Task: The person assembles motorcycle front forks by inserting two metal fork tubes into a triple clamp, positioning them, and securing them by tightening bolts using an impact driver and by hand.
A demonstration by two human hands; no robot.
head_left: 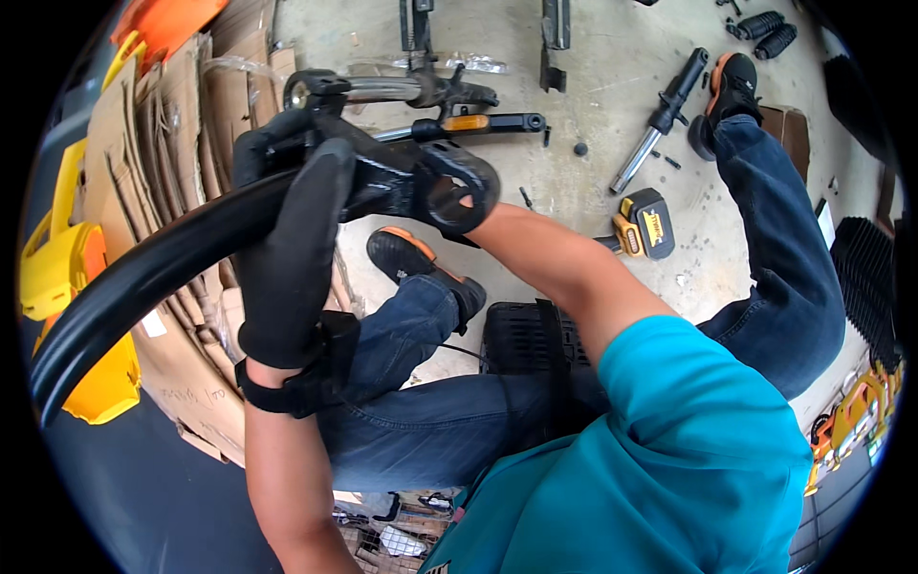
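Observation:
My left hand [296, 230], in a black glove, is closed round a black metal bracket [378, 191] at the top of a long curved black tube [143, 277] that runs down to the lower left. My right hand [478, 220] reaches behind the bracket's rounded end plate, which hides its fingers; a little skin shows through the opening. Just beyond the bracket lie a shock absorber [359, 89] and a thinner strut with an orange reflector [466, 123].
Stacked cardboard [143, 163] and yellow plastic parts [59, 273] are at the left. A strut [660, 122], a cordless drill [643, 223], rubber boots [765, 36] and metal rails [557, 33] lie on the floor. A black crate [512, 340] is between my legs.

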